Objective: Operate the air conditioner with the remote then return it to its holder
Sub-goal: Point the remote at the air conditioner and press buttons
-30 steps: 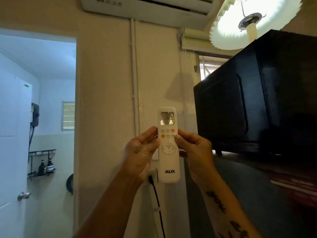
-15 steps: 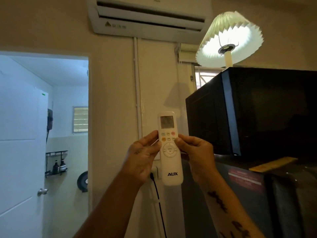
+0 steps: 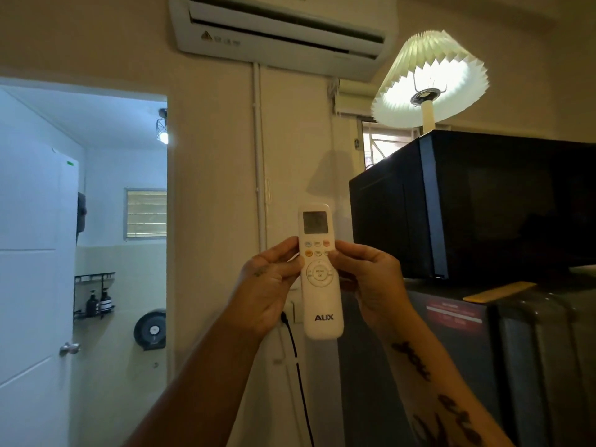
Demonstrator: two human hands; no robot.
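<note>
A white remote (image 3: pixel 321 295) marked AUX stands upright in front of the wall, its small screen at the top. My left hand (image 3: pixel 269 285) grips its left edge and my right hand (image 3: pixel 371 279) grips its right edge, with both thumbs near the rows of coloured buttons. The white air conditioner (image 3: pixel 280 30) hangs on the wall above, its flap showing a dark slot. A white holder or socket plate (image 3: pixel 296 312) shows on the wall just behind the remote, mostly hidden by my left hand.
A black microwave (image 3: pixel 467 204) sits on a grey fridge (image 3: pixel 483 366) at the right, with a lit pleated lamp (image 3: pixel 429 82) on top. A black cable (image 3: pixel 298 379) hangs down the wall. At the left, an open white door (image 3: pixel 35 269) leads into a bathroom.
The view has tilted upward and pulled back, bringing the whole air conditioner into sight. The remote's screen has gone from lit to dim. Both hands keep the same hold.
</note>
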